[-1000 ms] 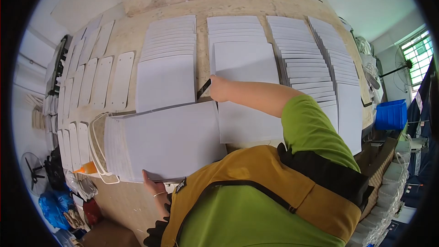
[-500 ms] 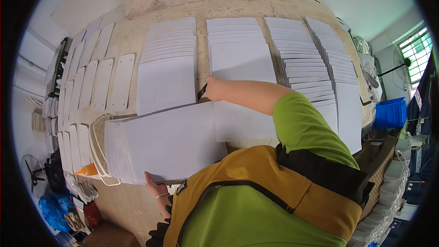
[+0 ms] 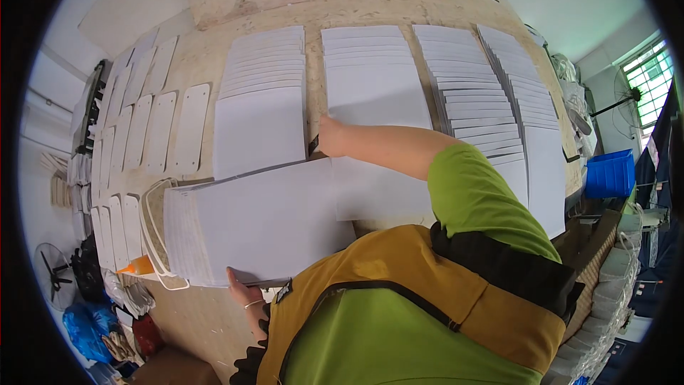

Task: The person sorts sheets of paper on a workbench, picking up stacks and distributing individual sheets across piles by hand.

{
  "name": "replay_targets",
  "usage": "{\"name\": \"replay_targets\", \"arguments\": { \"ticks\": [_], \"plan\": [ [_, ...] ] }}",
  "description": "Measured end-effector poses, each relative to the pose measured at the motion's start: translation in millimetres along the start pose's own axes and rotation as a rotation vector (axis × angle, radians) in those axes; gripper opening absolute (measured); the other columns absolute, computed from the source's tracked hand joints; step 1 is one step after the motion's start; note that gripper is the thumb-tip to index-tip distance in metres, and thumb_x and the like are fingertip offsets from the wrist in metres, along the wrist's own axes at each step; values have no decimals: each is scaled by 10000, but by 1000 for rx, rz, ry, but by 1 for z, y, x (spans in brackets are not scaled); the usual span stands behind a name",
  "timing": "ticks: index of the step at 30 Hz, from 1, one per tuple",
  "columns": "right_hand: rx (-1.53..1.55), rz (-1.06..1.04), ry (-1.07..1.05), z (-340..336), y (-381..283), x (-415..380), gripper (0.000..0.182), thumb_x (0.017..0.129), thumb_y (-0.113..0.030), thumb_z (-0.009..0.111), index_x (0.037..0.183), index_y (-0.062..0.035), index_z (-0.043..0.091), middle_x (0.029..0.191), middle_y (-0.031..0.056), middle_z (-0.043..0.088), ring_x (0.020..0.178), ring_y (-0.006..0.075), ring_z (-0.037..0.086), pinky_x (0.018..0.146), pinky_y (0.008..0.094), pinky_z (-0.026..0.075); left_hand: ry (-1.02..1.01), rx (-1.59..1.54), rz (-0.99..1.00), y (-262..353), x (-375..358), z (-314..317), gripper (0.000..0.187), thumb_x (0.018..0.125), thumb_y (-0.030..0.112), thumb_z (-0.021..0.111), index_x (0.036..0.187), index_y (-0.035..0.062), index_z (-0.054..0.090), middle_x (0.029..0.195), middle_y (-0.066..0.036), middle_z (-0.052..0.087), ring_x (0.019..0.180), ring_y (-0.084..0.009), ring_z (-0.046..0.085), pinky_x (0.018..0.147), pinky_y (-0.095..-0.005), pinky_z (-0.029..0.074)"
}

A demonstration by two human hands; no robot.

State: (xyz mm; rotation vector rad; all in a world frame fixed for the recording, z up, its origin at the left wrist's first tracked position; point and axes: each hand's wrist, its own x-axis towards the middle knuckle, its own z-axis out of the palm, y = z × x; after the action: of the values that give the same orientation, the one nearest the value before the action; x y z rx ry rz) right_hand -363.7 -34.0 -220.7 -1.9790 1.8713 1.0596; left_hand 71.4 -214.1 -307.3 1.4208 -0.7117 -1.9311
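Observation:
My right hand point(image 3: 332, 135) is closed around a small black tool point(image 3: 313, 144), between two columns of overlapping white sheets. Its forearm crosses over the middle column point(image 3: 377, 100). My left hand point(image 3: 242, 291) is at the lower edge of a fanned stack of white sheets point(image 3: 263, 221) lying sideways nearest me; its fingers touch that edge, and part of the hand is hidden below it. To the upper left of this stack lies another column of sheets point(image 3: 260, 128).
White oblong pieces with holes point(image 3: 191, 128) lie in rows at the left. An orange-tipped glue bottle point(image 3: 139, 265) and white cord loops point(image 3: 153, 228) are beside the stack. Further columns of sheets point(image 3: 477, 107) and a blue bin point(image 3: 610, 175) are at the right.
My right hand has shifted very slightly up and left with the black tool. My left hand stays at the stack's edge.

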Motion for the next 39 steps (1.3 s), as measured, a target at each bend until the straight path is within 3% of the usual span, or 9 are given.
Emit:
{"name": "replay_targets", "arguments": {
  "ticks": [6,8,12,17,24,29,32,36,39],
  "plan": [
    [381,357,657,19,-9,-70,254,742,-155,603,983,-83,564,998,74,594,1026,243,506,912,462,363,53,64,-11,1,12,-4,515,836,338,589,1125,-76,487,1094,-151,541,961,-297,546,812,-434,480],
    [885,942,863,48,-24,-97,332,732,-129,607,1044,-67,516,1048,120,554,1037,296,484,886,421,396,28,124,-34,2,10,-7,552,824,388,592,1120,-67,496,1087,-148,544,947,-290,551,798,-426,481],
    [1010,1480,894,108,-84,-163,353,743,-203,615,1052,-61,521,1011,128,579,969,323,524,820,420,432,51,222,-89,15,-4,10,612,797,476,589,1118,-38,508,1081,-149,548,938,-282,559,793,-416,478],
    [1333,1527,658,136,-124,-199,387,747,-253,621,1070,-63,523,995,133,583,948,310,553,801,423,448,143,523,-103,28,-1,16,643,769,533,587,1113,-6,516,1075,-138,554,930,-276,567,798,-419,476],
    [1394,1571,447,136,-121,-193,444,740,-369,616,1068,-76,558,1003,107,596,967,282,567,811,392,460,-152,168,-338,20,44,-18,556,813,450,569,1146,12,485,1097,-129,546,1004,-261,535,824,-403,464],
    [1301,1557,559,145,-132,-199,389,739,-350,632,951,-26,596,918,130,639,891,292,596,751,378,472,104,239,-258,19,-21,4,463,840,316,569,1182,20,467,1115,-120,540,1034,-229,515,865,-373,439],
    [1400,1587,446,138,-142,-213,365,735,-339,634,893,-13,598,834,137,648,797,276,620,715,368,476,102,565,703,1,-73,48,396,835,190,568,1183,23,478,1119,-100,544,1005,-190,528,842,-330,439],
    [1521,1524,434,150,-160,-216,360,734,-339,632,865,-7,584,765,161,641,677,245,631,662,351,480,-662,843,355,-17,-113,155,332,822,158,575,1104,-10,525,829,-103,629,685,-160,608,640,-271,474],
    [1496,1551,520,165,-174,-211,336,744,-321,643,847,-8,578,706,139,620,609,210,611,597,332,479,-795,1116,237,-61,-113,213,309,821,173,576,1051,-28,529,785,-98,622,568,-161,598,484,-261,463]
  ]
}}
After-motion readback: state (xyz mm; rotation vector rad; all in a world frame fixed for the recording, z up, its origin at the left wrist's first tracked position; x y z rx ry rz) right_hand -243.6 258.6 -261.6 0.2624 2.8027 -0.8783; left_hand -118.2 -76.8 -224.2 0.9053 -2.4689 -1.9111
